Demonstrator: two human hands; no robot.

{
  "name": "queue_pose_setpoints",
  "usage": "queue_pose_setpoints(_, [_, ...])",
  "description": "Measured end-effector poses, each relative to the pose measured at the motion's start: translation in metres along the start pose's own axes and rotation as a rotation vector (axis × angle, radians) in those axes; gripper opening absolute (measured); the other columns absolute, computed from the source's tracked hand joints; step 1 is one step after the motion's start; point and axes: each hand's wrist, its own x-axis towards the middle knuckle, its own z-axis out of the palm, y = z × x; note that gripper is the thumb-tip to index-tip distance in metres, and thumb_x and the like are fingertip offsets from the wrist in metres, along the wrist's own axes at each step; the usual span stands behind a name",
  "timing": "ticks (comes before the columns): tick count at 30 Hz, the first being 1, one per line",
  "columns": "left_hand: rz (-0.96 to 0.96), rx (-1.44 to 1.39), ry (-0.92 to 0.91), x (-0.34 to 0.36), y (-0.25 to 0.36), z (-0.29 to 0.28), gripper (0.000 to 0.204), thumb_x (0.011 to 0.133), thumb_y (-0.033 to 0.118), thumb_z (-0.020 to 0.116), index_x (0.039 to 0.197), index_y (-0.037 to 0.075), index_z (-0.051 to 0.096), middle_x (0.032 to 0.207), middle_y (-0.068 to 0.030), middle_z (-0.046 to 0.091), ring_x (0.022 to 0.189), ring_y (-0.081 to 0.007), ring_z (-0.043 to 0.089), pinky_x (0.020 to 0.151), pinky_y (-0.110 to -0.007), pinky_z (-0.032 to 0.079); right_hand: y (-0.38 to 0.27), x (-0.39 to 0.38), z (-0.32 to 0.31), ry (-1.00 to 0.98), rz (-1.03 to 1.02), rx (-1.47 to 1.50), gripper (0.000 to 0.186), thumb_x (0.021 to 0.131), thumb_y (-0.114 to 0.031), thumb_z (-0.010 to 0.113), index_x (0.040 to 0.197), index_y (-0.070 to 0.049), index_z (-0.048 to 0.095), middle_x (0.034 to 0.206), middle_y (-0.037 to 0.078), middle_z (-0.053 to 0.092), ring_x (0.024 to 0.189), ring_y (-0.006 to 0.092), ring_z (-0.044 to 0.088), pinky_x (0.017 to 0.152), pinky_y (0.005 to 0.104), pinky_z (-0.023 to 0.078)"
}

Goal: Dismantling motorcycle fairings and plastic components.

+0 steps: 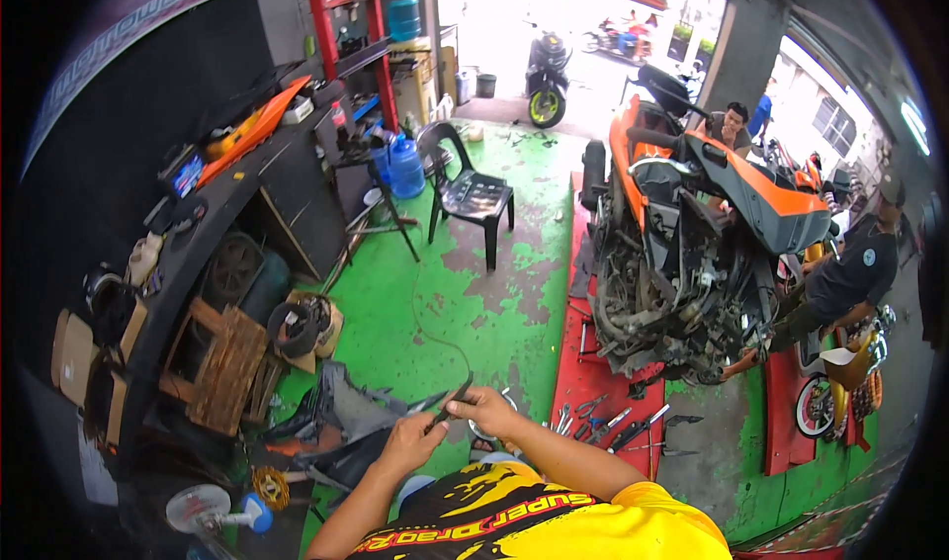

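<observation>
My left hand [408, 444] and my right hand [491, 410] meet in front of my chest. Together they grip a thin dark cable or hose [452, 398] whose end sticks up between them. A thin line [423, 308] runs from it away across the green floor. Just beyond my right hand, several hand tools [608, 427] lie spread on a red ramp [593, 362]. On that ramp stands an orange and grey motorcycle [682, 234] with its side panels off.
A person in dark clothes [840, 283] crouches at the motorcycle's right; another sits behind it [733, 127]. A black plastic chair [470, 189] stands on the floor. A cluttered dark workbench [213, 214] runs along the left, with wooden crates [222, 362] and parts below.
</observation>
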Motion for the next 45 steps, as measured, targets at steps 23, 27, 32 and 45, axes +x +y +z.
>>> queue_pose_setpoints(23, [0.068, -0.036, -0.448, 0.511, -0.076, -0.121, 0.045, 0.097, 0.032, 0.066, 0.125, -0.002, 0.062, 0.112, -0.0163, 0.070, 0.098, -0.0216, 0.068, 0.087, -0.036, 0.053, 0.028, 0.121, -0.235, 1.208, 0.232, 0.030, 0.022, 0.099, -0.021, 0.057, 0.103, -0.003, 0.069, 0.065, 0.002, 0.055, 0.055, 0.0127, 0.053, 0.052, 0.0295, 0.044])
queue_pose_setpoints(27, [0.035, -0.080, -0.472, 0.601, -0.062, -0.178, 0.043, 0.097, 0.030, 0.066, 0.124, -0.004, 0.062, 0.108, -0.0146, 0.070, 0.092, -0.0205, 0.067, 0.084, -0.035, 0.053, 0.073, 0.199, -0.257, 1.226, 0.541, -0.418, 0.041, 0.097, -0.042, 0.055, 0.102, -0.005, 0.073, 0.087, 0.019, 0.068, 0.081, 0.0317, 0.066, 0.075, 0.0416, 0.051])
queue_pose_setpoints(32, [0.013, -0.139, -0.345, 0.693, -0.065, -0.246, 0.040, 0.097, 0.027, 0.064, 0.123, -0.004, 0.062, 0.104, -0.0110, 0.069, 0.085, -0.0180, 0.066, 0.076, -0.032, 0.052, 0.086, 0.234, -0.274, 1.308, 0.690, -0.259, 0.048, 0.094, -0.050, 0.054, 0.101, -0.008, 0.076, 0.101, 0.023, 0.071, 0.099, 0.0378, 0.068, 0.089, 0.0458, 0.051])
queue_pose_setpoints(45, [0.207, -0.172, -0.488, 0.911, 0.083, -0.152, 0.032, 0.100, 0.021, 0.059, 0.122, -0.001, 0.061, 0.103, -0.0073, 0.070, 0.085, -0.0136, 0.064, 0.074, -0.028, 0.050, 0.142, 0.249, -0.341, 1.249, 0.962, -0.184, 0.037, 0.087, -0.031, 0.060, 0.102, 0.001, 0.071, 0.087, 0.022, 0.072, 0.077, 0.0342, 0.071, 0.073, 0.0441, 0.056])
